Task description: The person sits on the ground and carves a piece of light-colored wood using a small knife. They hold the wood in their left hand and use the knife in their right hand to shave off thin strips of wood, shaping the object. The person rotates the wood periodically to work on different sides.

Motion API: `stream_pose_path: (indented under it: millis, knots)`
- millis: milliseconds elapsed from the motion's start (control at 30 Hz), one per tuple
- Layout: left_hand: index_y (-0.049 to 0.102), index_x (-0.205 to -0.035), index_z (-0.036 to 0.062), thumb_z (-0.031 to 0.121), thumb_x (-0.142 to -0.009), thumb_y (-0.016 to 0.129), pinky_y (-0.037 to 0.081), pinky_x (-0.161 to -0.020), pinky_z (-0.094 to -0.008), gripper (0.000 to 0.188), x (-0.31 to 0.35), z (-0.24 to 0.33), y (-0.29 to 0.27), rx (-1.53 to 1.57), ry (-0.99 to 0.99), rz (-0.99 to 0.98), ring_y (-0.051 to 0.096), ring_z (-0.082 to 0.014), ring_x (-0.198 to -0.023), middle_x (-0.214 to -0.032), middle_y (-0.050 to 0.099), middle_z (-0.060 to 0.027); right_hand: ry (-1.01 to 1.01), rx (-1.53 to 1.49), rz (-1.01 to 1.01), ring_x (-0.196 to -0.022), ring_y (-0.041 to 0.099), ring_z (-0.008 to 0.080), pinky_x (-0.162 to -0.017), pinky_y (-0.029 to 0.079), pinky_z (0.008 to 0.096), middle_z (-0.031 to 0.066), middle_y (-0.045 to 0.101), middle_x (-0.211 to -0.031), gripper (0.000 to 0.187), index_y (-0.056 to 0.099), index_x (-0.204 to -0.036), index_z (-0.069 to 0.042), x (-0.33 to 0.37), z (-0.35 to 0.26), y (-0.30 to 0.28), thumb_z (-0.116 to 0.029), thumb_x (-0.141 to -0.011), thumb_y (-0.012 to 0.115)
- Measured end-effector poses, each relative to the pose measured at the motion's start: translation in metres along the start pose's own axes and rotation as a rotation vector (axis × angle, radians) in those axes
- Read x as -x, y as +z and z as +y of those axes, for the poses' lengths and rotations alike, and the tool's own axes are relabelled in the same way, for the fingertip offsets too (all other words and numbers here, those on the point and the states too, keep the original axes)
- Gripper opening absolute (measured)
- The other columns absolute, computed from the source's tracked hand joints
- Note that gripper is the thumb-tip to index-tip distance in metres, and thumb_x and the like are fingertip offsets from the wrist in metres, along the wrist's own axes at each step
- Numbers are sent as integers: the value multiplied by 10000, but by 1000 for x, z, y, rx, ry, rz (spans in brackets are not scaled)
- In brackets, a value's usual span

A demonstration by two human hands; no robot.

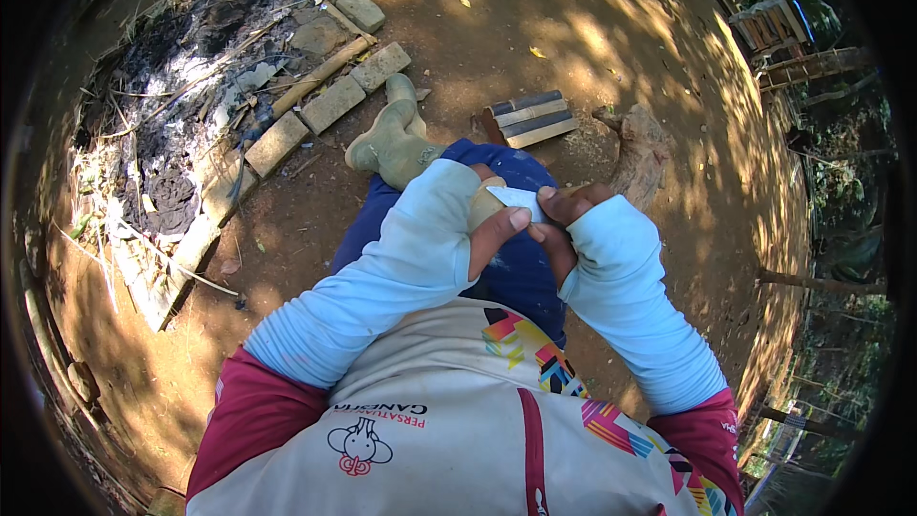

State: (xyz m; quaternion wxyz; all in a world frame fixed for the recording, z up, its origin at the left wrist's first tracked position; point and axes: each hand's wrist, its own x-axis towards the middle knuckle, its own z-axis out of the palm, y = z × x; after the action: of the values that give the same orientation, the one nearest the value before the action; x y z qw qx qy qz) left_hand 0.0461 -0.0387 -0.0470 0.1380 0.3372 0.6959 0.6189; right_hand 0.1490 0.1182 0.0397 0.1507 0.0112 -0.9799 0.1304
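Both of my hands meet above my lap, sleeves pulled over the backs of them. My left hand [494,237] is closed around a tan, rounded piece [483,204], possibly wood, and its thumb lies along the lower edge of a pale, flat, pointed piece [517,199]. The wide end of that pale piece is pinched in my right hand [565,218], with its tip over the tan piece. Whether it is a blade or something else, I cannot make out. My fingers hide much of the tan piece.
A small block of dark and light slats [530,119] sits on the dirt ahead, beside a wooden stump [642,148]. To the left, bricks [332,105] edge an ash-filled fire pit [181,86]. My rubber boots [394,139] rest near the bricks. Plants and poles line the right side.
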Motion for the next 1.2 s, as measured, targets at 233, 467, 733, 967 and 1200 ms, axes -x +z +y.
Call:
stream_pose_path:
  millis: [233,467,733,967,1200]
  knots:
    - [595,-979,-28,197,-872,757,470,-624,-247,297,-5,2,-5,64,-53,-32,586,-92,-727,-808,641,-54,30,-19,100,-645,613,289,-549,476,391,103,612,-743,338,688,-1075,-85,3,-4,14,-63,-750,778]
    - [579,-981,-10,195,-873,756,448,-570,-250,292,-2,3,-2,98,-36,-20,550,-73,-659,-742,604,-28,174,-143,138,-756,654,223,-694,516,318,139,670,-888,189,646,-1032,-10,0,-15,26,-25,-857,713]
    - [574,-1061,-1,214,-825,806,490,-706,-277,395,-3,1,-14,-101,-15,42,577,-116,-802,-887,617,-49,641,-851,88,-794,558,106,-734,451,243,63,626,-888,475,549,-1179,2,6,19,42,-378,-925,677]
    - [540,-1141,-61,340,-745,841,504,-813,-394,639,-5,-8,-15,-44,-151,22,639,-345,-920,-979,631,-221,631,-835,66,-615,510,79,-533,393,236,22,626,-816,419,644,-1052,-20,-18,28,53,-339,-819,784]
    - [533,-1138,-66,303,-749,822,502,-795,-378,609,-2,-41,-4,126,-124,-32,644,-307,-905,-968,636,-203,449,-850,-111,-784,595,136,-765,492,289,67,649,-829,407,641,-967,-7,-50,17,59,-305,-765,831]
